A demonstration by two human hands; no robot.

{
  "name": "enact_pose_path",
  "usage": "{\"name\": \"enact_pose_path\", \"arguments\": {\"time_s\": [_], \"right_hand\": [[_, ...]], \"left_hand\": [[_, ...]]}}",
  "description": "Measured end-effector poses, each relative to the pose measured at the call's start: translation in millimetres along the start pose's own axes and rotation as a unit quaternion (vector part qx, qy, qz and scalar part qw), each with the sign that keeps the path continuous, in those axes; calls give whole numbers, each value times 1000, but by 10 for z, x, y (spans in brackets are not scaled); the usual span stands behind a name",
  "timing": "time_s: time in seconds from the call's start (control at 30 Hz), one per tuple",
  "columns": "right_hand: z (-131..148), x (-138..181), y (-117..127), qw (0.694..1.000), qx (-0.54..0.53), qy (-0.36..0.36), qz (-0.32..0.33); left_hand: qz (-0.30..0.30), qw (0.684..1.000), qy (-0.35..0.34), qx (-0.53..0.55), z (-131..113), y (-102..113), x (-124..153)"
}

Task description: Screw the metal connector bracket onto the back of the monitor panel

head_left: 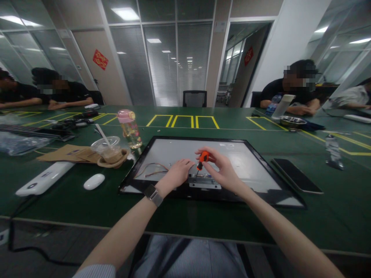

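Pinching an orange screwdriver (204,156) at the bracket (205,185), right grip (222,166) is snug; left grip (179,172), cannot tell

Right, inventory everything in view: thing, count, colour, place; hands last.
Panel: 1, grey, on table
Bracket: 1, silvery, panel's near edge
Screwdriver: 1, orange, right hand
Wires: several, multicoloured, panel's left
Phone: 1, black, right of panel
Mouse: 1, white, left of panel
Cup: 1, clear, in brown holder
Bottle: 1, pink-lidded, right of cup
Paper bag: 1, brown, beside cup
Oblong device: 1, white, left of mouse
Table: 1, green, beneath panel
Far clutter: several, mixed, indistinct
Other people: 4, mostly dark-clothed, opposite
Watch: 1, silvery, left wrist
Left hand: 1, bare, beside bracket
Right hand: 1, bare, round screwdriver
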State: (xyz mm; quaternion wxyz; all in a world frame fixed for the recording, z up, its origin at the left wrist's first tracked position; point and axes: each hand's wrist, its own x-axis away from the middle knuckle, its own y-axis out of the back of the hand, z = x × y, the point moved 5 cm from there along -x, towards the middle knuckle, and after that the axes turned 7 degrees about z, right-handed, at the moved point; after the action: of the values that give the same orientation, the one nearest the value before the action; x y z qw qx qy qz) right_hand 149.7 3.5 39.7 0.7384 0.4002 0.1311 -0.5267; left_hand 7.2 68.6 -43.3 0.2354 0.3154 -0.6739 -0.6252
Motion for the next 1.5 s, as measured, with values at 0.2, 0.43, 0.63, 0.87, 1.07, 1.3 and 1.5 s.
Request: {"name": "enact_pose_path", "arguments": {"time_s": [0.2, 0.43, 0.63, 0.87, 1.07, 1.3, 1.5], "right_hand": [[-30, -28, -3, 997, -64, -23, -21], [-165, -5, 16, 997, -71, -40, -2], [-192, -5, 50, 998, -48, -30, -24], [-114, 22, 110, 995, 66, -7, -71], [-88, 26, 97, 999, -38, -14, -25], [-96, 8, 119, 996, 23, -9, -87], [-50, 26, 154, 990, 83, 7, -113]], "left_hand": [[3, 1000, 11, -13, 30, -28, -19], [6, 1000, 6, 2, -16, 27, 25], [9, 1000, 16, 7, -16, 33, 21], [7, 1000, 13, 9, -24, 38, 33], [11, 1000, 14, 3, -29, 48, 28], [18, 1000, 19, 13, -46, 72, 38], [27, 999, 25, 1, -52, 87, 36]]}}
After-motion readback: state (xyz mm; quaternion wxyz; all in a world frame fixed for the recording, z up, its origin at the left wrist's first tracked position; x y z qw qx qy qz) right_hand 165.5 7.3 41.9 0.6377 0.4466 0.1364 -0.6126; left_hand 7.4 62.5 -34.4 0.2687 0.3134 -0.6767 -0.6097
